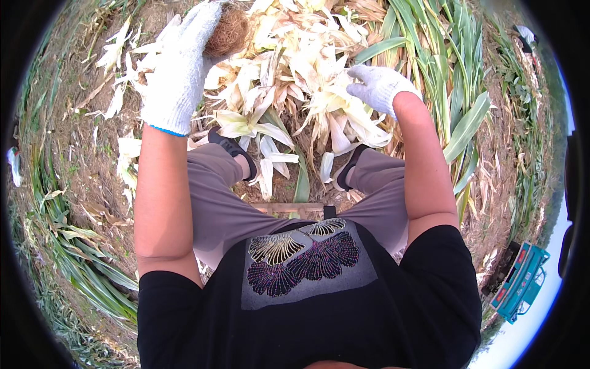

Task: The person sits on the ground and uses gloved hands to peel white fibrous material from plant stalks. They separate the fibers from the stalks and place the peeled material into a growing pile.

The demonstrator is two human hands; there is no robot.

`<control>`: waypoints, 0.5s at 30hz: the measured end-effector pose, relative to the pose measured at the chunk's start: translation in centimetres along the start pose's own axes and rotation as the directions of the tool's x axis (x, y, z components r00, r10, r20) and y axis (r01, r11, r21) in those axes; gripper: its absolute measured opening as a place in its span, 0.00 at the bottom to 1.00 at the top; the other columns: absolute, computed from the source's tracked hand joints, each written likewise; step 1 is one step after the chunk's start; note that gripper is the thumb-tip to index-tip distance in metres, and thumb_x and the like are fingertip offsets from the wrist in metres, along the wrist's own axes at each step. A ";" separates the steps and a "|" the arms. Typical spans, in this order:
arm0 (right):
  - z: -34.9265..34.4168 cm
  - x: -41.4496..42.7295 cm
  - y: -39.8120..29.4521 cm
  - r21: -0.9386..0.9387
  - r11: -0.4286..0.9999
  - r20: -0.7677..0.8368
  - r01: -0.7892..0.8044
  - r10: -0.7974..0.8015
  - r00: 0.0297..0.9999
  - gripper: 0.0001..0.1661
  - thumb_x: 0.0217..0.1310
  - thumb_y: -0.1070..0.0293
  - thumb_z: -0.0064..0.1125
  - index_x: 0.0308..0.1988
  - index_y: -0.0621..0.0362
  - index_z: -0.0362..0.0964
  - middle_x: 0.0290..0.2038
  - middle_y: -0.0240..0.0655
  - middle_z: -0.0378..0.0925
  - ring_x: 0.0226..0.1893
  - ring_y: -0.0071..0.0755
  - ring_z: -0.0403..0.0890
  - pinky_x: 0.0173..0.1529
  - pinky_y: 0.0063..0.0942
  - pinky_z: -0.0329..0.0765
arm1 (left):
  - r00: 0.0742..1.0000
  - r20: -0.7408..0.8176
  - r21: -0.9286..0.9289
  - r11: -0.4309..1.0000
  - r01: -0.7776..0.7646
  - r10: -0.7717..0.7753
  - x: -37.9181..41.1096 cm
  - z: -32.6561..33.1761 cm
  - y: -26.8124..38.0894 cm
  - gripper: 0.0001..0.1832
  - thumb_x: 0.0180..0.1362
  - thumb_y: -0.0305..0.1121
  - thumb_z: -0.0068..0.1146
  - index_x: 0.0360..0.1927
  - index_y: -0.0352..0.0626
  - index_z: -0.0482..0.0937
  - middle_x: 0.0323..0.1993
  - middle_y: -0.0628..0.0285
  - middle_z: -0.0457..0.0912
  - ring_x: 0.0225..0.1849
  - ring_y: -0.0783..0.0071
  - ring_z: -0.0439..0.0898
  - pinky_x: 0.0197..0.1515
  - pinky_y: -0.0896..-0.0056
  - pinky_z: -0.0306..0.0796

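Observation:
My left hand (pixel 179 69), in a white knit glove with a blue cuff edge, is raised at the upper left. It grips a round clump of brown corn silk (pixel 228 32); the gloved fingers hide part of it. Pale corn husks (pixel 295 69) lie in a heap before me, spreading down between my shoes. Over the right side of this heap is my right hand (pixel 380 87), also in a white glove. Its fingers are bent and apart, with nothing seen between them. Several loose husks (pixel 251 124) lie splayed open near my left shoe.
Cut green corn stalks (pixel 442 69) lie along the right of the heap, and more stalks (pixel 78 249) at the lower left. Part of a wooden seat (pixel 286 207) shows beneath me. A teal vehicle (pixel 521 281) stands at the far right. Bare soil (pixel 87 152) has scattered leaves.

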State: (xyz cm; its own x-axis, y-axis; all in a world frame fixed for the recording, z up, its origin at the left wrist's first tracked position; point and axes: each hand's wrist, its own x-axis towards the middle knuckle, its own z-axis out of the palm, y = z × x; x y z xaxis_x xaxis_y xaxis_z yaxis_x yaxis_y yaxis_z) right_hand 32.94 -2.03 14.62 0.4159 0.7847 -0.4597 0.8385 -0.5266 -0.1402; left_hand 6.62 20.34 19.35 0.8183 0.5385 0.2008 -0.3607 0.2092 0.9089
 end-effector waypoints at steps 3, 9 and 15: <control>0.0 -0.2 0.0 0.046 0.997 -0.067 0.062 -0.059 0.996 0.32 0.73 0.48 0.54 0.68 0.52 0.70 0.63 0.44 0.79 0.62 0.52 0.79 0.68 0.41 0.73 | 0.958 -0.241 0.015 0.986 0.167 -0.158 1.3 -0.3 -0.6 0.26 0.68 0.31 0.57 0.67 0.32 0.72 0.64 0.47 0.76 0.66 0.56 0.77 0.70 0.47 0.74; -0.1 -0.4 -2.5 0.719 0.590 -0.315 0.368 -0.196 0.929 0.39 0.71 0.55 0.61 0.73 0.59 0.61 0.69 0.46 0.73 0.66 0.41 0.76 0.70 0.37 0.71 | 0.941 -0.243 0.280 0.912 0.299 -0.234 0.4 2.5 0.3 0.36 0.62 0.27 0.61 0.74 0.32 0.65 0.63 0.50 0.78 0.62 0.61 0.79 0.65 0.63 0.73; -0.3 -2.1 -6.7 0.862 0.251 -0.334 0.441 -0.373 0.865 0.51 0.70 0.54 0.65 0.78 0.62 0.47 0.75 0.51 0.61 0.73 0.47 0.66 0.75 0.39 0.64 | 0.970 0.048 0.776 0.621 0.113 -0.237 0.2 5.4 -0.2 0.30 0.59 0.29 0.67 0.67 0.38 0.76 0.59 0.54 0.83 0.59 0.65 0.82 0.64 0.64 0.74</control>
State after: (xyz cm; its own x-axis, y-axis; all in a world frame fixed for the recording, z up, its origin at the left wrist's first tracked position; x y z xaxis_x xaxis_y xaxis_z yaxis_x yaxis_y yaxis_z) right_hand 26.59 -0.03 16.76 0.1646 0.9850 -0.0525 0.0904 -0.0681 -0.9936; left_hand 9.28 16.01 21.15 0.9008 0.4342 -0.0027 0.2158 -0.4423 0.8705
